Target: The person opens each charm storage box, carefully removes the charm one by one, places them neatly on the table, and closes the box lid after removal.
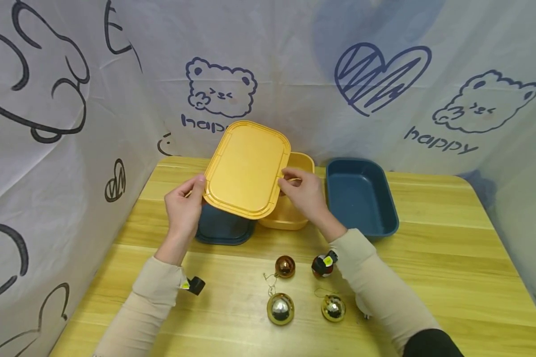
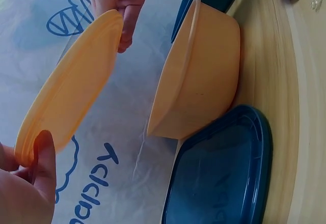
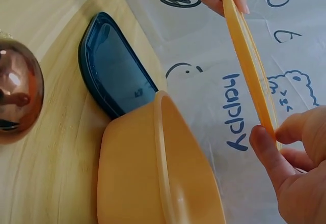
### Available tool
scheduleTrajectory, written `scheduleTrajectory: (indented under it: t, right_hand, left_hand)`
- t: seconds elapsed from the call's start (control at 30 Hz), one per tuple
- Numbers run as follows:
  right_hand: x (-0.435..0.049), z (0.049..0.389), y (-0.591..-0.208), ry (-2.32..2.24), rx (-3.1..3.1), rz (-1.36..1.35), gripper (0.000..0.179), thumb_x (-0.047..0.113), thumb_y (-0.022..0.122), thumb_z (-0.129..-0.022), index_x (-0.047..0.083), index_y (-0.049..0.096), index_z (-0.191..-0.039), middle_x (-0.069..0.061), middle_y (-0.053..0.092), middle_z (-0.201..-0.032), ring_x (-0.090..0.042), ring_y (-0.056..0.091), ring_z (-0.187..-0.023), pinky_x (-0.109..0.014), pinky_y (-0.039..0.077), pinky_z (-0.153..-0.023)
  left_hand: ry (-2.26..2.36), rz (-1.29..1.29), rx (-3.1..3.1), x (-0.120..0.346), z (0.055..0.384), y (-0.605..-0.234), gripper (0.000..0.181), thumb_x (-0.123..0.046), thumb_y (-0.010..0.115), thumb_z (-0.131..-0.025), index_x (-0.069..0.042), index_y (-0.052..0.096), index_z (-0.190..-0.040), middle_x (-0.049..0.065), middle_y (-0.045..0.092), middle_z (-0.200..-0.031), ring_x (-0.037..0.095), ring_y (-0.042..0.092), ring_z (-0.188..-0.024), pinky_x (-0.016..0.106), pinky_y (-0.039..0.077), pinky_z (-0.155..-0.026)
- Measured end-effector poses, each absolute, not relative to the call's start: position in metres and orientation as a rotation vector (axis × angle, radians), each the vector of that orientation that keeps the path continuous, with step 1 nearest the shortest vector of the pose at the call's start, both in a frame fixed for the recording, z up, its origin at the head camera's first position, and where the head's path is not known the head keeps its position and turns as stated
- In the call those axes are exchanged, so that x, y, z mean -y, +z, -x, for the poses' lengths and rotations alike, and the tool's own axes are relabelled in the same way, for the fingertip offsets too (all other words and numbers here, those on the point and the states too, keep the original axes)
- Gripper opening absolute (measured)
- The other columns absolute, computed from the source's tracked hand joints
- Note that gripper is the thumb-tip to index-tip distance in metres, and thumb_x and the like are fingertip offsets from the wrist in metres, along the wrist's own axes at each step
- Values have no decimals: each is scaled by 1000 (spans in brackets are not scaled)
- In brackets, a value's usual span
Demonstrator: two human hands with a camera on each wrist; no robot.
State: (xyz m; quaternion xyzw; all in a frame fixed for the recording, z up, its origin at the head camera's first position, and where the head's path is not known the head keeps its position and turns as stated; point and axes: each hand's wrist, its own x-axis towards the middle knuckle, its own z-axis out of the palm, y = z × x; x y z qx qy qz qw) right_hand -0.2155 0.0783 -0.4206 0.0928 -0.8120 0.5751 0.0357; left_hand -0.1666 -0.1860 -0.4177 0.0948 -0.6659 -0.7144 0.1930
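A yellow rectangular lid [image 1: 248, 168] is held up in the air, tilted, between both hands. My left hand [image 1: 184, 206] pinches its left edge, the thumb on the upper face. On the opposite edge, my right hand [image 1: 304, 194] pinches it between thumb and fingers. Below and behind the lid stands a yellow box [image 1: 290, 218], its top uncovered and partly hidden by the lid in the head view. The left wrist view shows the lid [image 2: 76, 89] apart from the box [image 2: 209, 71]. A dark blue lid [image 1: 227, 229] lies flat on the table at the box's left.
A dark blue box [image 1: 362, 198] stands open at the right. Shiny ball ornaments lie nearer on the wooden table [image 1: 451, 258]: a copper one [image 1: 285, 267], two gold ones [image 1: 280, 309] [image 1: 333, 308], and others partly hidden by the right forearm. A printed cloth [image 1: 290, 74] hangs behind.
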Motion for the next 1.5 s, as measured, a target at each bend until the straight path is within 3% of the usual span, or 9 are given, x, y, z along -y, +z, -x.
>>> scheduleTrajectory:
  t: [0.13, 0.37, 0.53, 0.77, 1.03, 1.5]
  right_hand:
    - [-79, 214, -418, 1829, 2454, -219, 34, 11, 72, -97, 0, 74, -129, -20, 76, -112, -35, 79, -88, -20, 59, -66]
    - [-82, 215, -420, 1867, 2432, -176, 35, 12, 72, -97, 0, 73, -130, -20, 75, -114, -36, 78, -89, -18, 57, -64]
    - [-83, 216, -426, 1855, 2425, -206, 34, 9, 72, -97, -2, 73, -129, -22, 74, -113, -41, 77, -91, -19, 59, -66]
    - [-82, 216, -425, 1781, 2518, -207, 35, 15, 71, -98, 1, 73, -130, -19, 75, -119, -42, 77, -89, -35, 65, -71]
    - [-75, 221, -402, 1558, 2568, -247, 36, 27, 70, -101, 7, 74, -130, -9, 76, -119, -23, 71, -78, -25, 56, -62]
    - [-37, 239, -355, 1532, 2539, -278, 37, 32, 73, -100, 8, 75, -129, -6, 77, -119, -17, 72, -81, -28, 62, -68]
  left_hand:
    - [-2060, -181, 1947, 187, 165, -417, 41, -19, 66, -106, 2, 65, -141, 24, 67, -139, 1, 75, -77, 22, 62, -71]
    - [-2202, 31, 2083, 189, 160, -414, 60, -12, 65, -105, -14, 43, -162, 28, 65, -140, 8, 78, -84, 29, 65, -70]
    - [-2177, 62, 2109, 188, 158, -412, 61, -6, 65, -104, -8, 43, -161, 29, 59, -146, 5, 79, -90, 27, 64, -73]
    - [-2166, 15, 2059, 186, 154, -409, 52, -4, 66, -103, 0, 52, -153, 32, 63, -136, 7, 80, -84, 28, 64, -72]
    - [-2075, 84, 2033, 178, 148, -407, 50, 0, 66, -101, 4, 55, -149, 36, 67, -129, 8, 80, -85, 28, 64, -68]
    - [-1937, 204, 2075, 150, 141, -400, 51, 3, 67, -99, 5, 55, -149, 32, 72, -123, 7, 79, -81, 29, 64, -67]
